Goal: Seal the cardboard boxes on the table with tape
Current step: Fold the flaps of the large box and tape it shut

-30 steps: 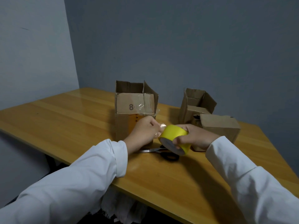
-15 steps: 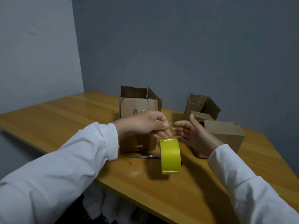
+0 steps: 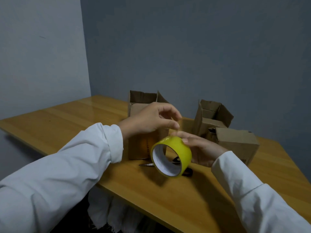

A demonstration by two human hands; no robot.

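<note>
— Since the roll (image 3: pixel 175 153) is mostly hollow, I'd guess it weighs next to nothing. Look how the right hand (image 3: pixel 202 151) carries it above the table (image 3: pixel 67 125), in front of the tall box (image 3: pixel 144 145), fingers laid along the far side of the band and the thumb on top.

— Are the fingers clamped on it?

— Wrapped round the outer band, yes, but loosely by the look of it. The core should be stiff enough to take that. The yellow surface is glossy, so I'd expect it to be slick; holding across the width or through the hole seems safest.

— And the left hand (image 3: pixel 151 121)?

— Above the roll, thumb and forefinger drawn together near its top edge. Whether they actually pinch the loose end, I can't tell; any clear strip there is too faint to see.

— What does the roll look like?

— Bright yellow outside, pale white liner inside, tilted so the opening faces us. Scissors (image 3: pixel 185 171) lie on the table partly behind it. The tall box has its flaps up, as does the one behind right (image 3: pixel 210 118); the low box (image 3: pixel 235 143) looks closed.
</note>
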